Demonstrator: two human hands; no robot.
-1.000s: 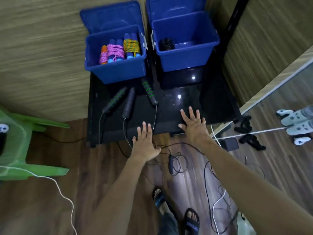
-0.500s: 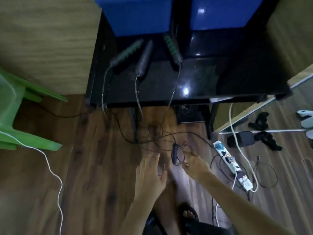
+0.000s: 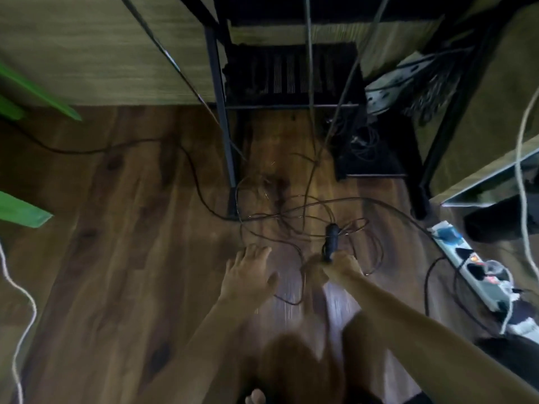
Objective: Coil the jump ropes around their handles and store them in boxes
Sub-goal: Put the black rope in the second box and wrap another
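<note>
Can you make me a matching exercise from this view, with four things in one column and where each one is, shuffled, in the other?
Things:
1. black jump rope handle
2. left hand
3. white power strip
4. green plastic chair leg

Places:
A. at the frame's left edge
B. on the floor at the right, with plugs in it
C. gripped at its near end by the right hand
D. spread open over the wooden floor, holding nothing

Pairs: 1-C, 2-D, 3-B, 4-A
</note>
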